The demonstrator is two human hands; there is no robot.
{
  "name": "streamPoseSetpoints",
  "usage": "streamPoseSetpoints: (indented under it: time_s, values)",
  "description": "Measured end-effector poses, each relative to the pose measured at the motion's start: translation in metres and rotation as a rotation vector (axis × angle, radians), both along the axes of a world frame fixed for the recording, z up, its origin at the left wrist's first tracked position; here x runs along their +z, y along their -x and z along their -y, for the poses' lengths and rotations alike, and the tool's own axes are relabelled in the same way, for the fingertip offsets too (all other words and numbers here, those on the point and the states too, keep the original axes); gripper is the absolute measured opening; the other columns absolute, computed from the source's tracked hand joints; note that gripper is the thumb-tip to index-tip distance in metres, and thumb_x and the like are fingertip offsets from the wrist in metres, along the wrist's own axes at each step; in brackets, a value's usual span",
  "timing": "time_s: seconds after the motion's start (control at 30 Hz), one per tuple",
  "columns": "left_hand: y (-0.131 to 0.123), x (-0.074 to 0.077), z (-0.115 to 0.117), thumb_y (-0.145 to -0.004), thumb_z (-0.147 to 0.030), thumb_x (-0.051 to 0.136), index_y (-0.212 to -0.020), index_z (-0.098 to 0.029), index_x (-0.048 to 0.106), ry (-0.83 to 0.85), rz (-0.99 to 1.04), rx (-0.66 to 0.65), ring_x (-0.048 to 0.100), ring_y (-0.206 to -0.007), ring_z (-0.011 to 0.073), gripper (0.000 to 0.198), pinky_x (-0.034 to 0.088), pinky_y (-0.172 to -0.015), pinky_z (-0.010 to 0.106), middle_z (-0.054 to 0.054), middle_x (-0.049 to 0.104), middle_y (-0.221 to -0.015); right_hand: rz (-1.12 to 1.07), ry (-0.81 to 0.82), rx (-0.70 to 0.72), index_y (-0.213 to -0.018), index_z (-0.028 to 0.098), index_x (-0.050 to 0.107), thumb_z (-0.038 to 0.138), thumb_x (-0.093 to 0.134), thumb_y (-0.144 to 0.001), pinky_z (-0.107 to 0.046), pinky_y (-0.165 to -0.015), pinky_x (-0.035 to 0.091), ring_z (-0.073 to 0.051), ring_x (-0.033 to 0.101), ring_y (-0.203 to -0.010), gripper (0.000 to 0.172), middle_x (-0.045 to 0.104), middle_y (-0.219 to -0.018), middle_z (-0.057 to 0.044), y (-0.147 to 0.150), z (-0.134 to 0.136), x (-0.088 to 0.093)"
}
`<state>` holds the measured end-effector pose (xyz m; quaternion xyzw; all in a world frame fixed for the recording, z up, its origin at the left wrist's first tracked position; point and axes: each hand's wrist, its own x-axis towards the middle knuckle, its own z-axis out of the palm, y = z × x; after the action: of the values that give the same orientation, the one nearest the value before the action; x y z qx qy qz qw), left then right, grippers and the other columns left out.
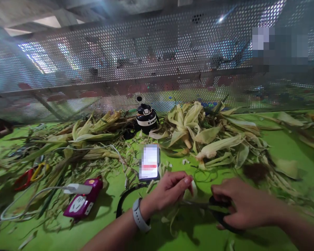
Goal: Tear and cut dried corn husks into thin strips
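My left hand (170, 191), with a grey watch on its wrist, is closed in a pinch on a pale corn husk (192, 190) just above the green table (285, 146). My right hand (240, 205) is wrapped round the black handles of scissors (219, 212), whose blades point left toward the husk. A phone (149, 162) with a lit screen lies just beyond my left hand.
Heaps of corn husks (199, 132) and stalks (75, 139) cover the table's far half. A black and white bottle (146, 118) stands at the perforated metal screen (157, 62). A magenta charger (82, 200) with a white cable and red and yellow scissors (28, 174) lie left.
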<state>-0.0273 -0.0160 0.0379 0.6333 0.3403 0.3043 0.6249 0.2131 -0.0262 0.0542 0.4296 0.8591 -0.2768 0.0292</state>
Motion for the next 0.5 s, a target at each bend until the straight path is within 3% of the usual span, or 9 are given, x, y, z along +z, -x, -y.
streamPoseSetpoints:
  time_s: [0.13,0.5]
  values:
    - [0.0017,-0.0011,-0.0004,-0.089,-0.053,0.043,-0.07,-0.013,0.06,0.042,-0.018,-0.108,0.032,-0.037,0.0041,0.047,0.023,-0.04,0.018,-0.007,0.039,-0.042,0.016,-0.018,0.018,-0.07,0.02,0.052,0.042,0.069,-0.063,-0.025,-0.055,0.024,-0.016,0.047,-0.063,0.029,0.056,-0.066,0.0,0.0028,0.004,0.0041]
    - [-0.0017,-0.0023,0.0013,-0.082,-0.062,0.046,-0.06,-0.016,0.05,0.138,0.016,-0.239,0.037,-0.037,0.0054,0.051,0.027,-0.038,0.019,-0.005,0.042,-0.046,-0.009,-0.049,0.055,-0.071,0.02,0.054,0.04,0.07,-0.062,-0.025,-0.053,0.022,-0.015,0.046,-0.061,0.027,0.056,-0.066,0.0,0.0076,0.0079,-0.0024]
